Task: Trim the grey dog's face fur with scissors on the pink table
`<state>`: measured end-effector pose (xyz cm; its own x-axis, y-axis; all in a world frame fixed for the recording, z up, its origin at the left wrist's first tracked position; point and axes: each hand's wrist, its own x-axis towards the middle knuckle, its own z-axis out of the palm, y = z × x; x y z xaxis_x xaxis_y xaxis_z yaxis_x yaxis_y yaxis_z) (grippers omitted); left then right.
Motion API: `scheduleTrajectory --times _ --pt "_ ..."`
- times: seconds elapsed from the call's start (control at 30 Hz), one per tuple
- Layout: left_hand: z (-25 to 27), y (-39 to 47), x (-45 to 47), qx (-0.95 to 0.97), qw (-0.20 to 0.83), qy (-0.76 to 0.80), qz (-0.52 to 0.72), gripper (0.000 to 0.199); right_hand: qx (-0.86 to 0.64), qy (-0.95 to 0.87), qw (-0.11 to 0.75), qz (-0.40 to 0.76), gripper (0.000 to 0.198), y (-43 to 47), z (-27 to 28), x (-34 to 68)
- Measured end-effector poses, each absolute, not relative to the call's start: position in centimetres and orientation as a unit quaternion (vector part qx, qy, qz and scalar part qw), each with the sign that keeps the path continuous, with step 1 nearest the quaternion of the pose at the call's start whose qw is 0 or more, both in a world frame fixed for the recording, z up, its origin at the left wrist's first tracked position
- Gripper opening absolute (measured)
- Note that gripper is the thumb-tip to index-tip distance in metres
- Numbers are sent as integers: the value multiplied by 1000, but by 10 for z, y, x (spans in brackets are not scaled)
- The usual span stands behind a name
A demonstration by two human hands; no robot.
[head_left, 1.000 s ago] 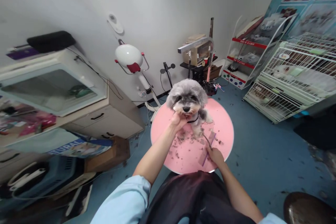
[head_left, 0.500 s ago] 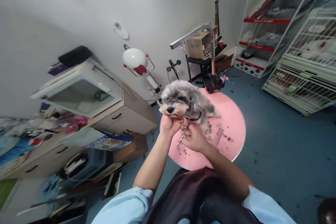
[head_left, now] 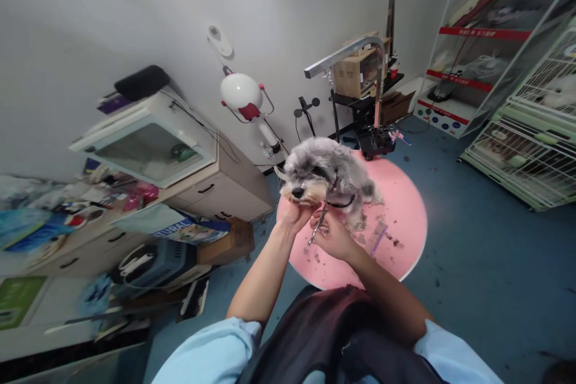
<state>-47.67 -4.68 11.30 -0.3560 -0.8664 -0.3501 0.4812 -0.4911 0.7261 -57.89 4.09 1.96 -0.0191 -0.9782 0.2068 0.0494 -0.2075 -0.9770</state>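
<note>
A grey dog (head_left: pixel 328 162) with a pale muzzle sits on the round pink grooming table (head_left: pixel 407 204), facing left. Under its chin my left hand (head_left: pixel 297 215) is closed on the fur, its fingertips partly hidden by the muzzle. My right hand (head_left: pixel 332 235) grips a pair of metal scissors (head_left: pixel 317 227), whose handles point down toward me and whose blades reach up to the fur at the dog's neck. Just beside the blades shows a dark collar (head_left: pixel 342 203). The blade tips are too small to make out.
Cut hair and a purple comb (head_left: pixel 379 240) lie on the table to the right of my hand. A metal grooming arm (head_left: pixel 344 57) rises behind the dog. Cabinets (head_left: pixel 202 192) stand at left, a white dryer (head_left: pixel 242 93) behind, and wire cages (head_left: pixel 535 132) at right.
My view has swung a little to the left, so the room sits farther right in the picture. Both hands stay at the dog's chin, and the scissors keep nearly the same slant.
</note>
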Motion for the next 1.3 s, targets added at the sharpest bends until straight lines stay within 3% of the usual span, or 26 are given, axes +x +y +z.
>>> scheduleTrajectory --times 0.5,0.67,0.9,1.03,1.3 --pt "126 -36 -491 377 455 -240 -770 16 -531 397 507 -551 39 52 22 -593" --pt "121 -38 -489 362 465 -250 -768 26 -538 397 534 -518 38 54 27 -605" --pt "114 -40 -487 337 476 -237 -777 25 -547 393 558 -485 34 60 39 -620" --pt "110 -43 -489 319 472 -231 -789 28 -557 397 557 -471 43 59 46 -630" --pt "98 -52 -524 274 444 -203 -829 21 -418 431 575 -555 44 84 46 -606"
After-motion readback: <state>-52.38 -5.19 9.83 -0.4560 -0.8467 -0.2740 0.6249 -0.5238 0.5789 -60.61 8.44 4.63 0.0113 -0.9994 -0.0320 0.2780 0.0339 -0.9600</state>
